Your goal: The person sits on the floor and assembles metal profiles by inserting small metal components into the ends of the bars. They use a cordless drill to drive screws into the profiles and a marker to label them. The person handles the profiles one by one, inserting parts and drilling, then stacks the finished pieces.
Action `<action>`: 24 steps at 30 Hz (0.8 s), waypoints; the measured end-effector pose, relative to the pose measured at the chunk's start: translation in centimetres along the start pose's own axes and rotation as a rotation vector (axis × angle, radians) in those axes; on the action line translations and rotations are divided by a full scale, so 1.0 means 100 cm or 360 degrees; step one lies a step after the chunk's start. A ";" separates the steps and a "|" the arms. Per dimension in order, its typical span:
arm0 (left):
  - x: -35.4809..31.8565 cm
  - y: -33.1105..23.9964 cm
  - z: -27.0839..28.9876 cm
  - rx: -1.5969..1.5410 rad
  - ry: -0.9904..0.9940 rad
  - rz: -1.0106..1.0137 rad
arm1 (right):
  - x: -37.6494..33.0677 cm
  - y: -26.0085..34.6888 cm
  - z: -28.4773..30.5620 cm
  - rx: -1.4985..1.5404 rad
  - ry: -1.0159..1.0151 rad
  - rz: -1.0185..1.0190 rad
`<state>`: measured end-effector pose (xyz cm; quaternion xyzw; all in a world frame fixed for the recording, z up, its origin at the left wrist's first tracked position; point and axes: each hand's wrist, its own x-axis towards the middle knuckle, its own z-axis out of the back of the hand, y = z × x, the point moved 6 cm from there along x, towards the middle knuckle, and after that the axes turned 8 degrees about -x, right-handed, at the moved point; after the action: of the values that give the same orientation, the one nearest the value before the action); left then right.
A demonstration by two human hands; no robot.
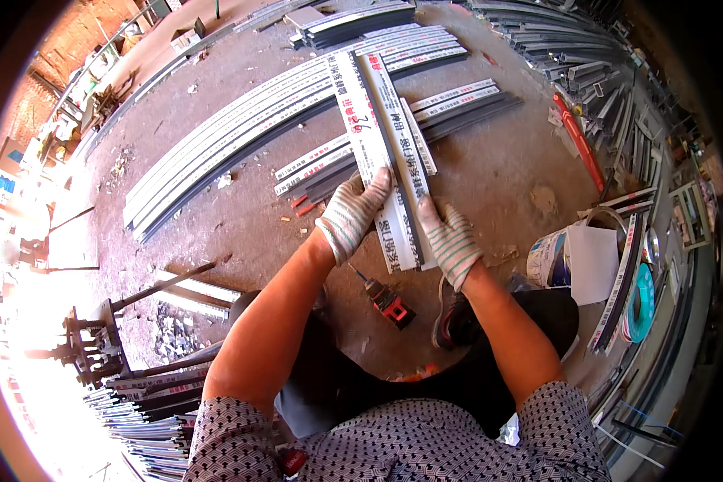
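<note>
Both my hands wear striped white knit gloves. My left hand [353, 215] is closed around the near part of a wide, film-covered metal profile [360, 120], with its thumb on top. My right hand [451, 241] grips a narrower film-covered metal profile [397, 132] lying along its right side, thumb on the upper face. The two profiles point away from me, side by side, with a dark gap between them at the far end. Beneath them, shorter film-covered profiles [301, 171] lie crosswise on the floor. A red and black cordless drill [391, 307] rests near my feet.
Long profiles [217, 151] lie bundled across the floor ahead, with another stack [357, 24] behind. A red bar-shaped tool [580, 143] and piled profiles [566, 48] are at the right. A bucket [550, 257] and teal coil [639, 304] stand nearer. A black metal machine [92, 341] stands left.
</note>
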<state>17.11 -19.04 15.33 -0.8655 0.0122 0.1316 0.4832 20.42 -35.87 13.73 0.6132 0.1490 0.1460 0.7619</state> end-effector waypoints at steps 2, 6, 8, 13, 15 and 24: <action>0.001 0.003 0.004 0.0089 -0.0109 0.0071 | 0.005 -0.012 0.000 0.0063 0.0011 -0.0148; 0.002 -0.003 0.019 0.0073 -0.0267 -0.0065 | 0.009 0.000 0.009 0.0026 -0.0195 -0.0112; 0.001 -0.009 0.029 -0.0180 -0.0188 -0.0021 | 0.011 0.014 0.023 0.0118 -0.0365 -0.0255; -0.013 -0.025 0.041 -0.0504 -0.0206 -0.0042 | 0.036 -0.015 0.082 0.0009 -0.0180 -0.0490; -0.016 -0.034 0.051 -0.0527 -0.0172 -0.0084 | 0.044 -0.022 0.093 -0.0182 -0.0187 -0.0452; -0.021 -0.045 0.061 -0.0381 -0.0334 -0.0117 | 0.080 -0.085 0.135 -0.0719 0.0080 -0.0646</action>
<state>14.47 -11.79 16.53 -0.8982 -0.0859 0.2041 0.3797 33.56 -46.39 7.79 0.3822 0.2510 0.0352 0.8886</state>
